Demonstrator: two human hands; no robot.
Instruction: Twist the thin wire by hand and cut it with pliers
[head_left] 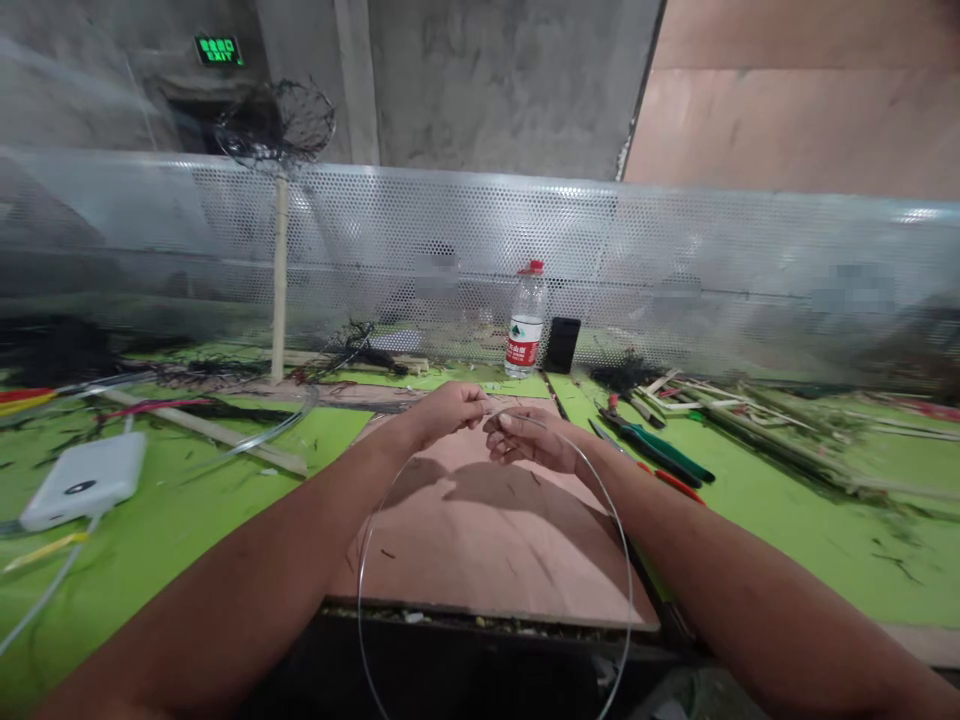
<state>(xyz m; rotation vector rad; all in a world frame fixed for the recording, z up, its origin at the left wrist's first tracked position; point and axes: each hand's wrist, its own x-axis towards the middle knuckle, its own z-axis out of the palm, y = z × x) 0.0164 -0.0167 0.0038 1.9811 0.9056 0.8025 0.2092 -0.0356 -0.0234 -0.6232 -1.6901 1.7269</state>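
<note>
A thin silvery wire curves in a large loop that hangs toward me over the wooden board and past its near edge. At the loop's far side my left hand has its fingers closed in a pinch on the wire. Just right of it, my right hand grips the wire between thumb and fingers. The two hands are close together above the far part of the board, and both cast shadows on it.
A water bottle and a black phone stand beyond my hands. Green-handled pliers and plant stems lie right. At left are a white power bank, a wooden strip and an upright stick.
</note>
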